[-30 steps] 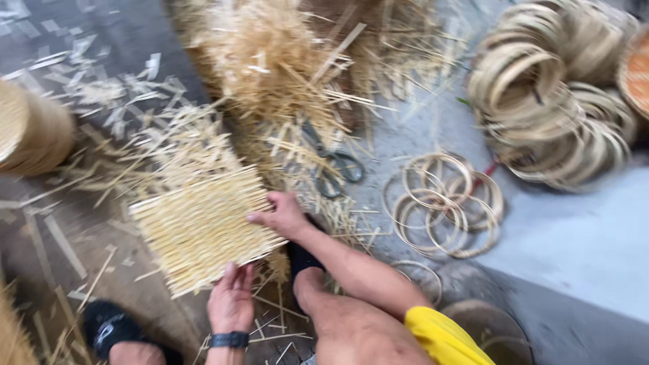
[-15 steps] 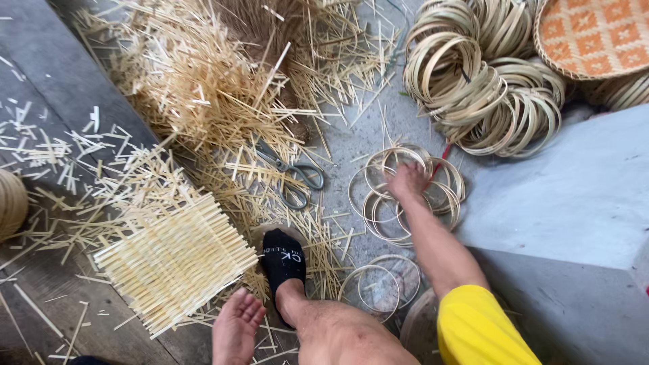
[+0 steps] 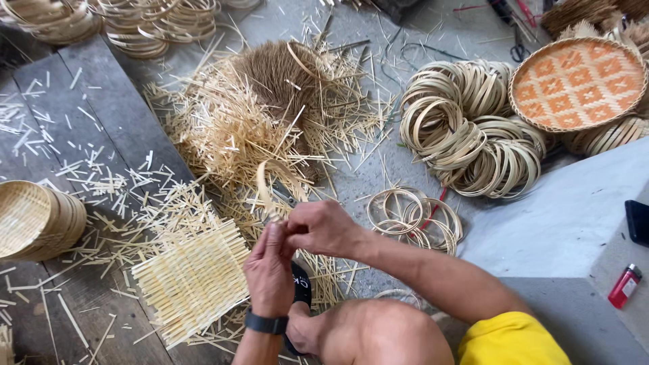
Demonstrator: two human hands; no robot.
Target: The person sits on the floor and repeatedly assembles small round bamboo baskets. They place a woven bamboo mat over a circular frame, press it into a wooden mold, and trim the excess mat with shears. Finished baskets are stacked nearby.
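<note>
Both hands, left hand (image 3: 269, 270) and right hand (image 3: 323, 228), have come together pinching a bamboo hoop (image 3: 265, 186), upright at twelve o'clock above the woven mat (image 3: 193, 280).

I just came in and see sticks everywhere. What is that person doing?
A person sits on the floor, both hands together on a thin bamboo ring. The left hand and right hand pinch it with their fingers. A flat woven mat lies beside them, with loose bamboo strips and stacked rings beyond.
</note>
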